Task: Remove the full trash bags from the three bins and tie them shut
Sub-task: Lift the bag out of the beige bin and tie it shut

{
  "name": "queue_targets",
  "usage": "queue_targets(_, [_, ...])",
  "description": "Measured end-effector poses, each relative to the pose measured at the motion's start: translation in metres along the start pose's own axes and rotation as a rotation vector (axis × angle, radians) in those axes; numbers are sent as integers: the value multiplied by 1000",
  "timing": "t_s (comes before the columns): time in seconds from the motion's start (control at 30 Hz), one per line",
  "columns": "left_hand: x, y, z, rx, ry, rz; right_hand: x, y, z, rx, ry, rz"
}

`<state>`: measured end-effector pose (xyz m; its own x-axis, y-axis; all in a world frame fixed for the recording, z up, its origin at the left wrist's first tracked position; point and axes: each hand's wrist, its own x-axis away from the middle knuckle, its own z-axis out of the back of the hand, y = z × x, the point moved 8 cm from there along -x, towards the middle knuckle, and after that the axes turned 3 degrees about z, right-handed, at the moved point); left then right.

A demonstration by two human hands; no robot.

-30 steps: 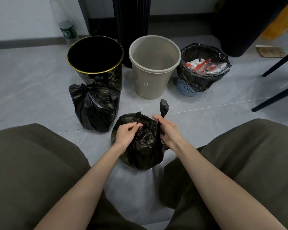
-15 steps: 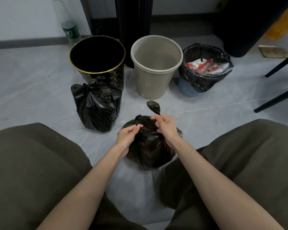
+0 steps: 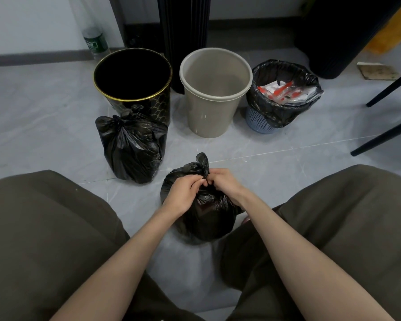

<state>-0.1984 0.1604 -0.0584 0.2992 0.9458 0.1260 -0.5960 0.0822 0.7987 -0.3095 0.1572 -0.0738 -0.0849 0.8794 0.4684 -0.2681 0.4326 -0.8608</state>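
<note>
Both hands are on the neck of the second bag (image 3: 204, 218), just below the centre of the frame. The left hand (image 3: 183, 193) and right hand (image 3: 225, 184) have their fingers curled in, pinching the twisted plastic from either side, knuckles nearly touching. A little tail of plastic pokes up above them. Looks to me like the knot is mid-tie. Can't tell if it's pulled tight, the fingers cover it. The bag sits on the grey floor (image 3: 287, 163) between the person's knees.

Moving out: up and to the left is the first bag (image 3: 130, 149), knotted and standing on its own. It's right up against the black bin (image 3: 158, 107) with the gold rim, which looks emptied, though it's dark in there. The beige bin (image 3: 208, 117) at top centre has no liner and nothing in it.

The blue basket bin (image 3: 259, 120) at upper right still has its black liner (image 3: 259, 100) folded over the rim, with red and white wrappers (image 3: 285, 91) inside, well apart from the hands.

My count: one done, one nearly done, and one not started that needs lifting out and tying.
</note>
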Motion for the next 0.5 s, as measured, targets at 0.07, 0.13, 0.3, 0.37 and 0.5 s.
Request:
queue_targets(0.07, [0,-1,-1,-79,-14,-4,0,1,-4,-66,-36,-39])
queue_targets(0.13, [1,-2,-1,-124,-38,7,0,4,-7,-88,-65,-70])
queue_targets(0.3, [-1,2,-1,-56,-52,23,1,10,-1,-136,25,-29])
queue_targets(0.37, [-4,-6,0,67,-68,111,0,13,-2,-225,13,-67])
queue_targets(0.5, [-11,-23,4,200,-89,237,2,10,-9,-312,-55,-86])
